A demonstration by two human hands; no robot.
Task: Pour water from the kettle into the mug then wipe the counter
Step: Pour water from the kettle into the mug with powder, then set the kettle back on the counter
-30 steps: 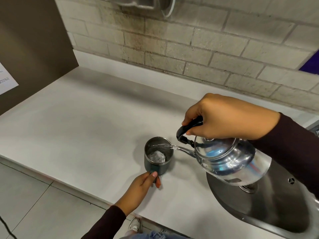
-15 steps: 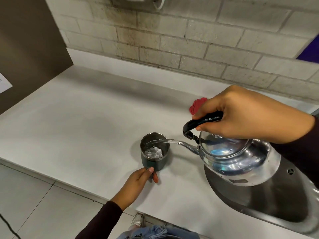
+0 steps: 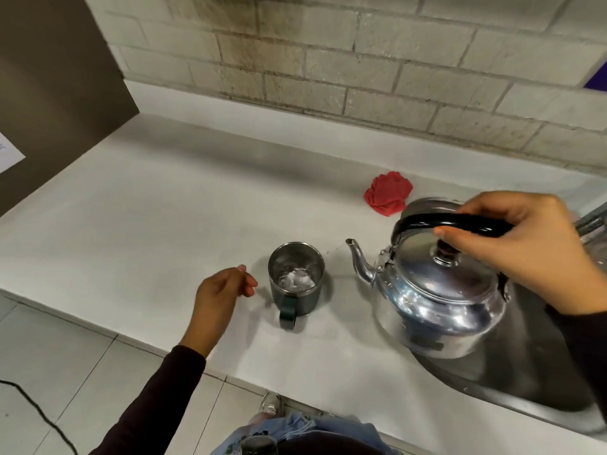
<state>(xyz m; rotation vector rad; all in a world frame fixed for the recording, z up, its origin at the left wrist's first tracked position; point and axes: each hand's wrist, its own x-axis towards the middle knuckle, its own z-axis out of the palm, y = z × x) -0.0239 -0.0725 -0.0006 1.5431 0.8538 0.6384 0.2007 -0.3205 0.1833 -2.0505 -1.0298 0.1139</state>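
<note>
Two hands: right hand (image 3: 512, 244) grip clamps shiny kettle (image 3: 440, 290) handle; left hand (image 3: 220, 293) grip loose beside steel mug (image 3: 296, 279).

A shiny steel kettle (image 3: 440, 300) stands upright at the sink's edge beside a dark green mug (image 3: 296, 280) holding water on the white counter (image 3: 147, 224)

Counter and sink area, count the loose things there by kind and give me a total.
Kettle: 1, held by the right hand
Mug: 1, beside the open left hand
Red cloth: 1
Total: 3
</note>
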